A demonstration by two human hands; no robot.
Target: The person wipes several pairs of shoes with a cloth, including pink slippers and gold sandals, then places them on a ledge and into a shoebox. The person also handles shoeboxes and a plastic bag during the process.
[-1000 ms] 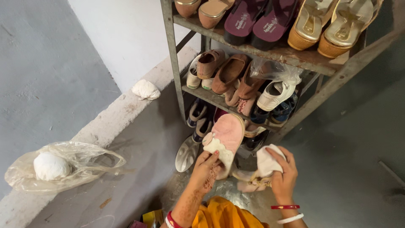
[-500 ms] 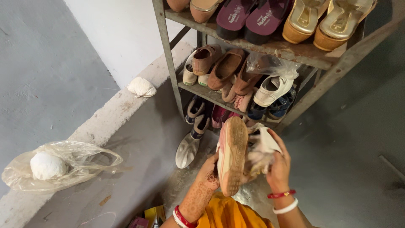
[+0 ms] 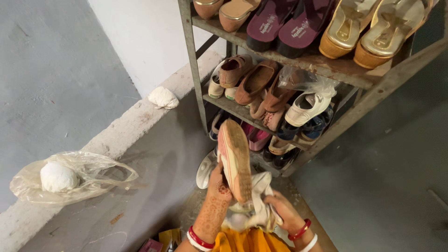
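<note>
Looking down from the head camera: the left hand (image 3: 218, 189) grips a pink flat shoe with a tan rubber sole (image 3: 234, 158), sole outward, before a rusty metal shoe rack (image 3: 322, 65). The right hand (image 3: 280, 212) clutches a crumpled white cloth (image 3: 261, 200) at its heel; wiping looks unfinished.

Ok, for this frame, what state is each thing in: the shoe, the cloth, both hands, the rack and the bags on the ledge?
Pink flat shoe: held up, sole showing.
White cloth: bunched against the shoe's lower end.
Left hand: gripping the shoe.
Right hand: clutching the cloth.
Rusty metal shoe rack: shelves packed with footwear.
Clear plastic bag: lying open on the ledge, white lump inside.
</note>
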